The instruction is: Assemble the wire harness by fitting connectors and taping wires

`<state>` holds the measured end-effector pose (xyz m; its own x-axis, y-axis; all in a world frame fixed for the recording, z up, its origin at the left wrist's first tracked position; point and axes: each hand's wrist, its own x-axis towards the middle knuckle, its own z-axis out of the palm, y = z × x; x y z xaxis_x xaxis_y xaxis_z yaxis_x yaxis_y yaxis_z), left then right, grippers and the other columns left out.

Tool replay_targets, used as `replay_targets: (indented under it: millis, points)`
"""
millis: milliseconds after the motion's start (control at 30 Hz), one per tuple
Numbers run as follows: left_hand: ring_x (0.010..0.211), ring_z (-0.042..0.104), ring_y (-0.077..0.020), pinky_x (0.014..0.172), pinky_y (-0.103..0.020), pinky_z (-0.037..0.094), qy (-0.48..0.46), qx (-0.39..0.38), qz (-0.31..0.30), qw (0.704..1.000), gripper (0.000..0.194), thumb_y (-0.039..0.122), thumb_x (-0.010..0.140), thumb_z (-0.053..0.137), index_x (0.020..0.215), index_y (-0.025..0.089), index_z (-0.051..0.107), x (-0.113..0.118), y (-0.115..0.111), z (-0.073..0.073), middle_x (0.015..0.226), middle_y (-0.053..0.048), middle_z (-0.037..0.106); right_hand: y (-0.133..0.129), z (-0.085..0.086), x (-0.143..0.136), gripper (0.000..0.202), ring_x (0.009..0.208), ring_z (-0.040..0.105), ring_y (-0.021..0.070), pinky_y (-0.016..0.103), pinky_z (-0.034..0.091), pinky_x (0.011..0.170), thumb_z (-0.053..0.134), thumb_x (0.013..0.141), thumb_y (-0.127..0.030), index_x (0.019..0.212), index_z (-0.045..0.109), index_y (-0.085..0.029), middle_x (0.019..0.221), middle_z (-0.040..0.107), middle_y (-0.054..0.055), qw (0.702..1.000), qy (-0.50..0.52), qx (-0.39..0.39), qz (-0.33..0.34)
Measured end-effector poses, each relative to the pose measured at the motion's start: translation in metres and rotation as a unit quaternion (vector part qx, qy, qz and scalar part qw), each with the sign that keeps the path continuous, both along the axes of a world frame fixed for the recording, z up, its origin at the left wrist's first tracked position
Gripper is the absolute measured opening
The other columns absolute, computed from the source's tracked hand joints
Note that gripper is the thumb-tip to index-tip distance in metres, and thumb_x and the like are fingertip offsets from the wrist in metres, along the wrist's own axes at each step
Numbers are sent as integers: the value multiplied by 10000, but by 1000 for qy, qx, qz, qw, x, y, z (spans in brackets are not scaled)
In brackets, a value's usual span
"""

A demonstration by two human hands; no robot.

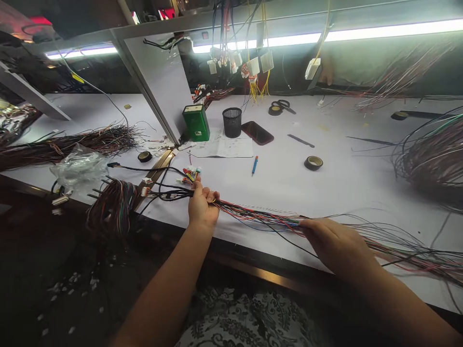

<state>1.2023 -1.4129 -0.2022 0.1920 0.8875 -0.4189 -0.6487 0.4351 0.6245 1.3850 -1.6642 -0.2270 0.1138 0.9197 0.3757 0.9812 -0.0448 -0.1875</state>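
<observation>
A wire harness [253, 214] stretches across the front of the white table, its many thin coloured wires fanning out to the right. My left hand [203, 205] is closed round the bundle near its connector end. Black sleeved branches [173, 193] and small plugs [191, 174] stick out to the left of that fist. Farther right, my right hand [336, 241] lies over the loose wires with its fingers closed about them; its fingertips are partly hidden. One black wire [289, 239] hangs apart below the bundle, between the two hands.
Behind the harness are a blue pen [255, 165], a tape roll [313, 163], a phone [257, 133], a mesh cup [232, 123] and a green box [196, 123]. Wire heaps lie at left [72, 147] and right [430, 159]. Connectors [253, 66] hang from the shelf.
</observation>
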Motion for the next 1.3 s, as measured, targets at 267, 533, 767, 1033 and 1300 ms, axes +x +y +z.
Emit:
replay_targets:
  millis: [267,533,767,1033,1300]
  points:
    - [344,219,-17,519,-179,399,-23,20,-7,1000,63,248,841,632,895,244,599,0,3,3,467,120,205,-8,-20,0,212,565,590,161,266,390,541,445,916,-310,789,580,-208,643,639,14,996,55,-74,-17]
    - [354,220,-18,497,-179,387,-4,37,-1,999,108,230,806,671,823,222,565,-3,-1,0,465,120,257,23,22,-9,271,969,576,187,305,457,811,477,890,-324,1143,519,-235,1072,622,64,981,188,-53,6]
    - [352,204,-16,503,-172,398,-11,29,1,1000,207,273,760,721,783,209,525,-5,-2,4,460,129,224,66,17,-44,241,591,575,150,249,276,495,394,943,-261,914,627,-211,668,654,19,996,10,-87,12]
    - [333,187,-12,441,-143,344,-48,15,-14,999,165,257,780,701,802,218,542,-6,2,6,454,127,215,55,-6,-35,306,571,566,136,247,333,531,378,954,-249,839,654,-182,629,641,26,997,37,-42,48]
    - [313,182,-17,356,-152,219,-60,66,-51,995,42,213,892,537,875,219,575,-13,-3,7,474,108,223,48,12,-26,226,640,592,111,228,423,588,428,932,-302,875,643,-263,826,669,-16,977,178,-117,1]
